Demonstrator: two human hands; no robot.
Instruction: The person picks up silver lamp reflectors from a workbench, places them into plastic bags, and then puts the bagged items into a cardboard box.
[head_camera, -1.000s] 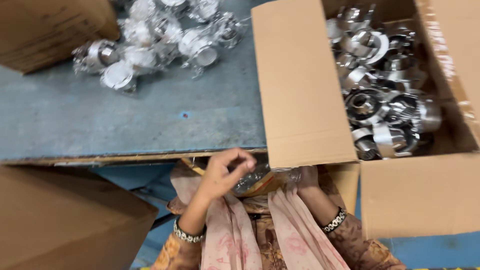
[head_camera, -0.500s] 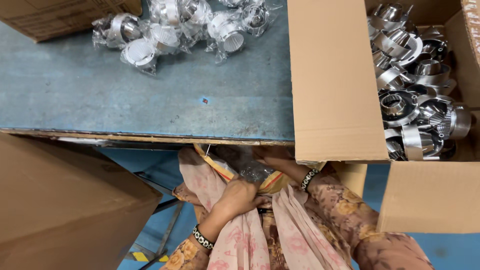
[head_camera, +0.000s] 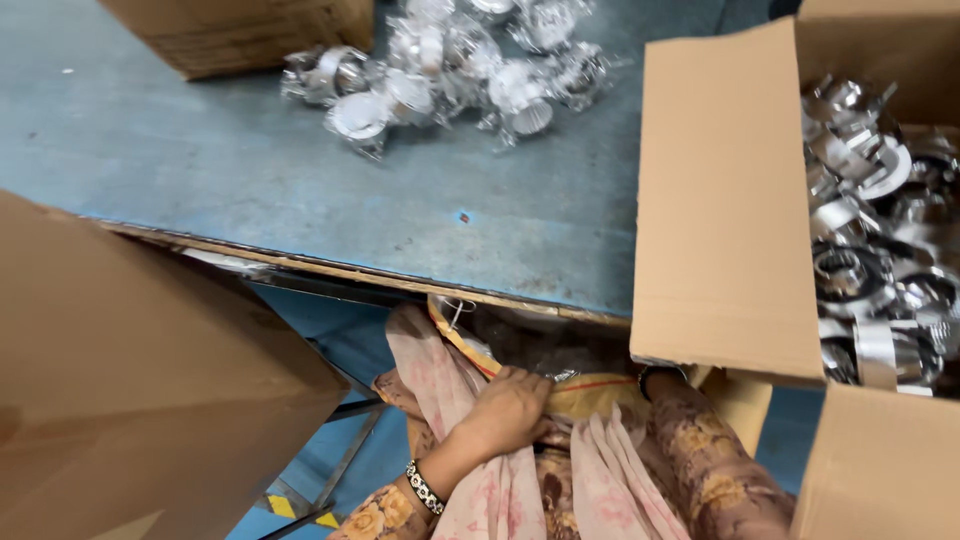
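Note:
My left hand lies low in my lap, below the table edge, fingers curled onto a crinkled clear plastic bag with a yellow-edged cloth under it. A beaded bracelet sits on that wrist. My right hand is hidden under the flap of the open cardboard box; only its floral sleeve and a dark bangle show. The box at the right holds several shiny metal ring parts. A heap of similar metal parts in clear wrapping lies at the far side of the blue-grey table.
A large closed cardboard box stands at my left, below table height. Another cardboard box sits on the table's far left corner. The table's worn front edge runs just above my lap. Blue floor and a metal frame show beneath.
My left hand has dropped from chest height down into my lap onto the plastic bag. My right hand has slipped under the box flap. The view has shifted left.

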